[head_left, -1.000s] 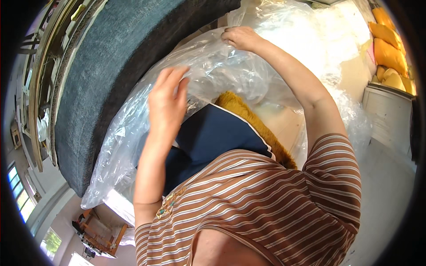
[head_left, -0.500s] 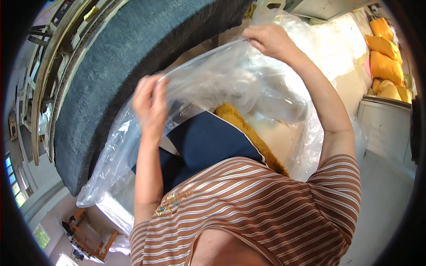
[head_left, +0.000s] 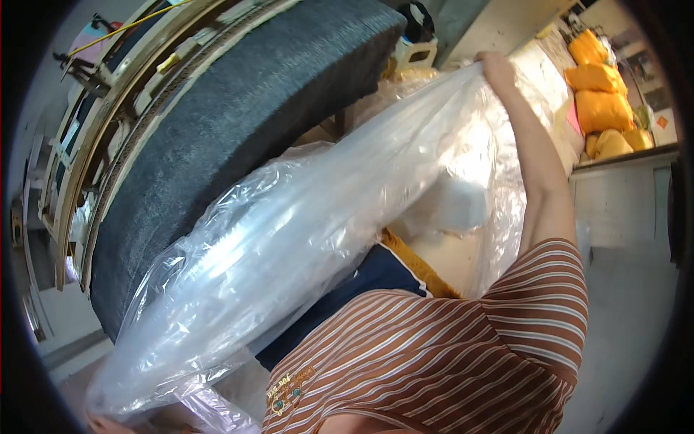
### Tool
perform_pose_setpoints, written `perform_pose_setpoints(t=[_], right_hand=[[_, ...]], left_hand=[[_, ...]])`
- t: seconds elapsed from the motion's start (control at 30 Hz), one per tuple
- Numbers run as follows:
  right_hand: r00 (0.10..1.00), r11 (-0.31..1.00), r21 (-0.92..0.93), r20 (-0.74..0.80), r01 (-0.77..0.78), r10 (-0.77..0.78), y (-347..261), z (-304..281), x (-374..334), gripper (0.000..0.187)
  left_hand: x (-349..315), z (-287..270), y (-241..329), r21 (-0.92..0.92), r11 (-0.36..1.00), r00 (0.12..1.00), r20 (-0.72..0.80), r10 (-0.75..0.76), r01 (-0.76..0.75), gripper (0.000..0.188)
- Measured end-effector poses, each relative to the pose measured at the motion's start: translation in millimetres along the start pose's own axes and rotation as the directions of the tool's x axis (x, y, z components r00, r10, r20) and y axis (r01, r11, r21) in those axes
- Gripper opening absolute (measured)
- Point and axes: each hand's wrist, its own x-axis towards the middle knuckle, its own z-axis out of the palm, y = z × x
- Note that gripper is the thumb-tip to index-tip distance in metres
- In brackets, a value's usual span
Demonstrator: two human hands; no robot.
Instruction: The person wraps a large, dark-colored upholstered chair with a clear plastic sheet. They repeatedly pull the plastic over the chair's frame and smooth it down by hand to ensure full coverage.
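Note:
A large clear plastic sheet (head_left: pixel 289 217) is stretched slantwise in front of me, from lower left to upper right. My right hand (head_left: pixel 496 71) is closed on its upper right end, arm reaching out. At the lower left rim of the picture my left hand (head_left: pixel 107 424) shows only in part, where the plastic gathers; it appears closed on that end, its fingers mostly hidden. Partly under the plastic, close to my body, lie a navy blue cushion (head_left: pixel 379 271) with pale piping and a mustard furry piece (head_left: pixel 419 264).
Beyond the plastic stands a long curved piece covered in dark blue-grey plush (head_left: pixel 238 123), with a wooden frame (head_left: pixel 94 145) behind it. Orange cushions (head_left: pixel 603 108) are piled at the far right, above a pale cabinet (head_left: pixel 618 206). A white plastic jug (head_left: pixel 416 54) stands at the back.
My left hand has swung down to the lower left and my right hand outward to the right. The plastic is now pulled out long between them and covers more of the navy cushion.

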Motion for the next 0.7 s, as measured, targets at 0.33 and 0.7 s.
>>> perform_pose_setpoints(t=[0.33, 0.7], right_hand=[[0.552, 0.663, 0.469, -0.828, 0.584, 0.100, -154, -164, 141, 0.023], [0.919, 0.825, 0.405, -0.208, 0.393, -0.336, -243, -56, 157, 0.049]], left_hand=[[-68, 262, -104, -0.116, 0.952, 0.808, 0.563, -0.173, 0.284, 0.043], [-66, 279, -135, -0.055, 0.956, 0.685, 0.709, -0.167, 0.290, 0.049]])
